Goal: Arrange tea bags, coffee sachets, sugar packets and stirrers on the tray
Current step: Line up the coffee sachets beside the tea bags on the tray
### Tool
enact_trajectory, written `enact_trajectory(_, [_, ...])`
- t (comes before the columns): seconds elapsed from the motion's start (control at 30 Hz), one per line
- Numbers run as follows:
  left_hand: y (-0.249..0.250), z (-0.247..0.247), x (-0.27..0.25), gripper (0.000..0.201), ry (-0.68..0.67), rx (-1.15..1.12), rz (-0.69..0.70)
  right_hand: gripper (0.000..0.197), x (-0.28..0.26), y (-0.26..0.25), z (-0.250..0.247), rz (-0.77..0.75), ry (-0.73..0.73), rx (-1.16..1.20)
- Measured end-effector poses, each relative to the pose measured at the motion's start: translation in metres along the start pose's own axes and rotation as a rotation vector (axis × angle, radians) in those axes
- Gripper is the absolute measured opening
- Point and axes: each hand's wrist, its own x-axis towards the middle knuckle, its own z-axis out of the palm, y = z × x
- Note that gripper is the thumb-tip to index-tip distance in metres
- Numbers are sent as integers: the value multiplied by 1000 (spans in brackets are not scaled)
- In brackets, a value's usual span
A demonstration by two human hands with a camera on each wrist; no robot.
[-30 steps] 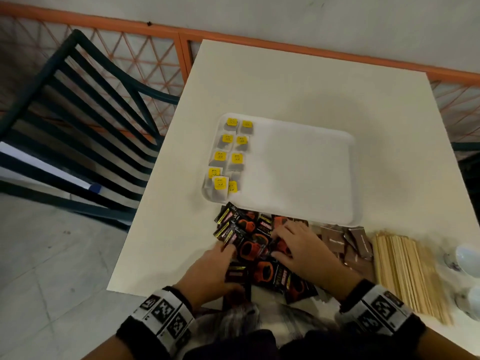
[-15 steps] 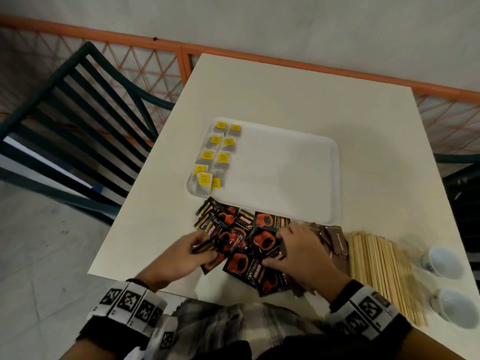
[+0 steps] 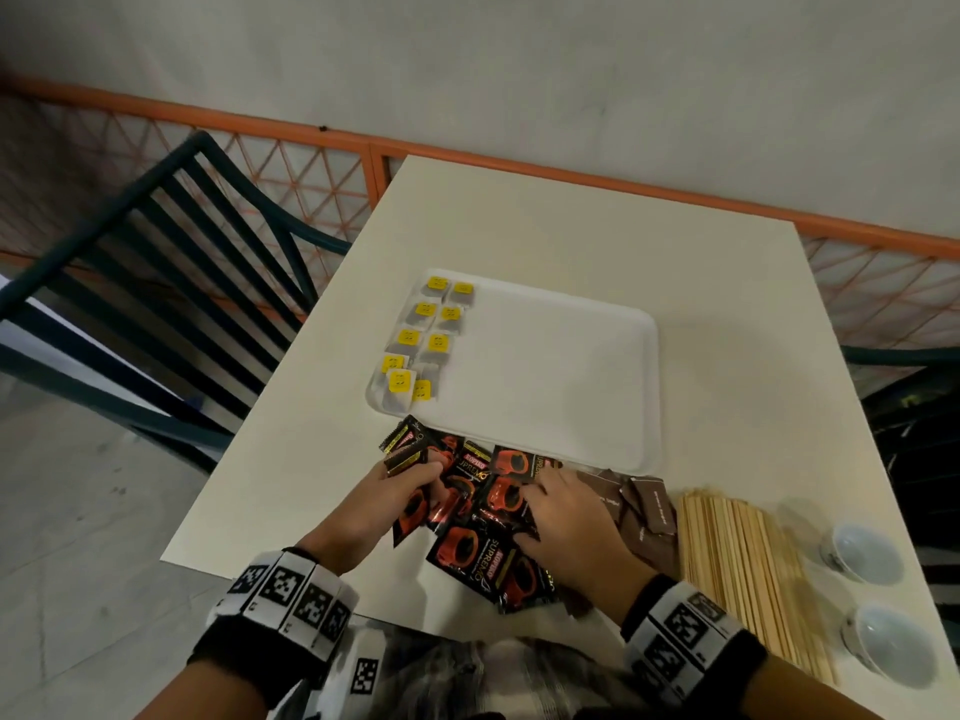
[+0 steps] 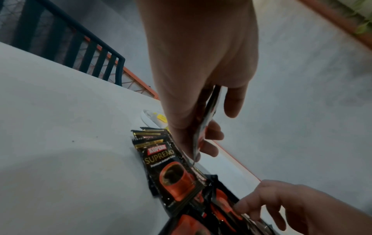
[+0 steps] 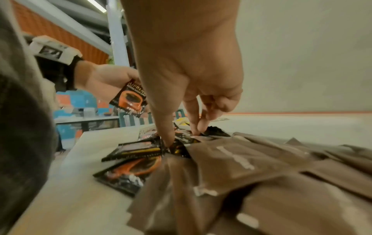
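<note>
A white tray (image 3: 571,366) lies mid-table, with yellow-tagged tea bags (image 3: 426,335) in two columns along its left side. In front of it is a pile of black-and-red coffee sachets (image 3: 488,517), then brown sugar packets (image 3: 649,506) and wooden stirrers (image 3: 737,569) to the right. My left hand (image 3: 415,478) pinches one coffee sachet (image 4: 204,127) between thumb and fingers, raised just above the pile's left side; it hangs from the hand in the right wrist view (image 5: 130,100). My right hand (image 3: 540,501) rests on the pile, thumb and fingertips (image 5: 168,139) pressing on sachets.
Two small white cups (image 3: 862,556) (image 3: 883,644) stand at the table's right front corner beyond the stirrers. A dark green slatted chair (image 3: 156,283) is left of the table (image 3: 727,314), and an orange mesh railing (image 3: 519,171) runs behind it.
My left hand has picked a coffee sachet out of the pile and holds it raised. My right hand stays on the pile, shifted slightly.
</note>
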Motion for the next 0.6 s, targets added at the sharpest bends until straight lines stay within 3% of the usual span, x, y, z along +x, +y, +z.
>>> enact_trajectory(0.2, [7,-7,2,16,-13,46,-1,2,-8,1,-2,-131,193,15])
enact_trajectory(0.3, [13,-17,5,24,-21,47,-8,24,-12,-7,-18,-102,283,147])
enact_trajectory(0.4, [21,-24,7,28,-55,30,-41,16,-7,-23,-36,-120,370,284])
enact_trajectory(0.53, [31,-38,5,42,-188,-46,-185,22,17,-54,-40,-310,342,365])
enact_trajectory(0.6, [30,-51,2,37,-295,-16,-190,23,31,-69,-38,-346,286,399])
